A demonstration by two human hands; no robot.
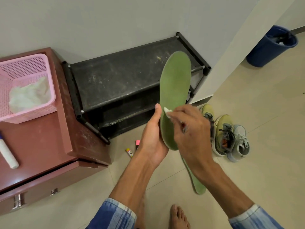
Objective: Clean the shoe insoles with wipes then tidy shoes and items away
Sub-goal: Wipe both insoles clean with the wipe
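A brown cabinet (41, 129) fills the left side, and beside it a black shoe rack (123, 80) stands against the wall; the shoes are not on it, so I judge the tidying has not begun. Far right a blue bin (264, 52) holds a dark liner and something pale that I cannot make out. On the cabinet sits a pink basket (53, 95) with crumpled white wipes (28, 96) inside, which suggests some wiping is already done. A yellow-green pair of shoes (223, 129) and a grey shoe (241, 141) stand close together on the floor just right of the rack. The green insole (175, 90) is raised upright in front of the rack, its lower end clasped in the left hand (153, 142), thumb along its edge. A second insole (196, 180) lies on the floor below the right forearm; whether it is clean I cannot tell. The right hand (191, 129) pinches a small white wipe (167, 111) against the insole's face, so cleaning looks to be mid-course. A white tube (8, 154) lies on the cabinet, and a yellow stick (129, 152) and a pink stick (137, 144) on the floor wait to be put away
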